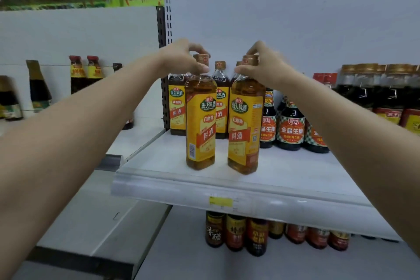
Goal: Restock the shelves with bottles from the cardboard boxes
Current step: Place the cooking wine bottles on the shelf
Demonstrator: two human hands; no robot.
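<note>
- Head view: left hand (184, 58) pinches the neck of a yellow-labelled amber plastic bottle (200, 120) standing beneath it on the white metal shelf (284, 173).
- Right hand (263, 65) pinches the neck of a second, matching amber bottle (245, 125) below it, just beside the first.

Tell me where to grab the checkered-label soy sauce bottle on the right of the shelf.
Grip the soy sauce bottle at its narrow neck, from the front and above. It stands upright in the front row with bottles close on both sides, so its wide body is crowded.
</note>
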